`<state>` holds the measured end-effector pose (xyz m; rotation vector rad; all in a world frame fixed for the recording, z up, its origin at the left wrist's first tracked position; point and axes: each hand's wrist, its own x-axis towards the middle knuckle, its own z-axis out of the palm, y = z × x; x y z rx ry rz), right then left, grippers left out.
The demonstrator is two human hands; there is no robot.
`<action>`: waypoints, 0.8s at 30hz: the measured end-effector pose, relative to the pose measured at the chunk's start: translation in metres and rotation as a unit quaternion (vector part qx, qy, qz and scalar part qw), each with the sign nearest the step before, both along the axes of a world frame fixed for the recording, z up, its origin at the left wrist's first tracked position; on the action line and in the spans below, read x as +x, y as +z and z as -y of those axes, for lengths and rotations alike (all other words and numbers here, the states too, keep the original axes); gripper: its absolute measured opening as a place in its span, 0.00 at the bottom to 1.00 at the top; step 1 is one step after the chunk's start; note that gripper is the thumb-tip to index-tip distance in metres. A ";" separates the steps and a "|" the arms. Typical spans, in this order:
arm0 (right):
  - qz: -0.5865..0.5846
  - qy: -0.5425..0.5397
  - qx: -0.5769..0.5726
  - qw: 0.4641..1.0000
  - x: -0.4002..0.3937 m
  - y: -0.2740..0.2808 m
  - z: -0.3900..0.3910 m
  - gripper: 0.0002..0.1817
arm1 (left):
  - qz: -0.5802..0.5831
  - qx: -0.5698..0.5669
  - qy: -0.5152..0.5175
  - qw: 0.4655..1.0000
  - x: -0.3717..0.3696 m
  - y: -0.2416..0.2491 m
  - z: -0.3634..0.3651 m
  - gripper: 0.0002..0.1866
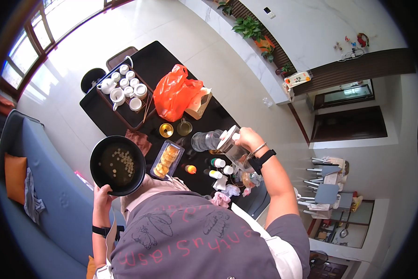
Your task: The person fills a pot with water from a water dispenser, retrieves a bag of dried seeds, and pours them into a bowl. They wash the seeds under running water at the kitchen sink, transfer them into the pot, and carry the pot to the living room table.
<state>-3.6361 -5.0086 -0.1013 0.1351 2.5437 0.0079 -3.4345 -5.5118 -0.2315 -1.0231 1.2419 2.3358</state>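
Observation:
My left hand is closed on the rim of a dark round pot, holding it off the table's left side. Thin liquid and several small pale round pieces lie inside it. On the other side, my right hand grips a clear pitcher with a pale lid, held over the table's right edge. A stack of clear containers stands beside the pitcher. Between my hands, a clear plastic tray holds golden pastries. A small orange-capped bottle is nearby.
On the black table are a tea tray with white cups, a red plastic bag, a golden bowl, a glass mug and white-capped bottles. A blue sofa lies to the left.

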 end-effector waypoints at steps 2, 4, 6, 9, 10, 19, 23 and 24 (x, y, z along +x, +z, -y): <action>-0.003 0.023 0.002 1.000 -0.002 0.001 0.002 0.22 | 0.002 0.000 0.000 1.000 0.001 -0.001 0.000 0.32; 0.013 0.028 -0.001 1.000 -0.005 0.002 0.006 0.20 | 0.002 0.003 0.008 1.000 0.002 0.000 0.000 0.32; 0.014 0.033 0.004 0.999 -0.006 0.009 0.014 0.20 | 0.004 -0.001 0.016 1.000 0.001 0.006 -0.003 0.31; 0.015 0.045 0.015 0.999 -0.007 0.013 0.020 0.19 | 0.005 -0.006 0.025 1.000 0.001 0.007 -0.004 0.31; 0.016 0.051 0.021 0.998 -0.008 0.014 0.021 0.19 | 0.004 -0.008 0.025 1.000 0.002 0.006 -0.003 0.31; 0.021 0.069 0.071 0.995 -0.013 0.014 0.034 0.20 | 0.007 -0.007 0.035 0.999 0.005 -0.002 -0.001 0.31; 0.020 0.082 0.065 0.994 -0.016 0.004 0.027 0.19 | -0.002 -0.001 0.028 1.000 0.003 -0.006 0.000 0.31; 0.012 0.091 0.068 0.993 -0.017 0.001 0.025 0.19 | -0.004 -0.002 0.029 1.000 0.000 0.000 -0.004 0.31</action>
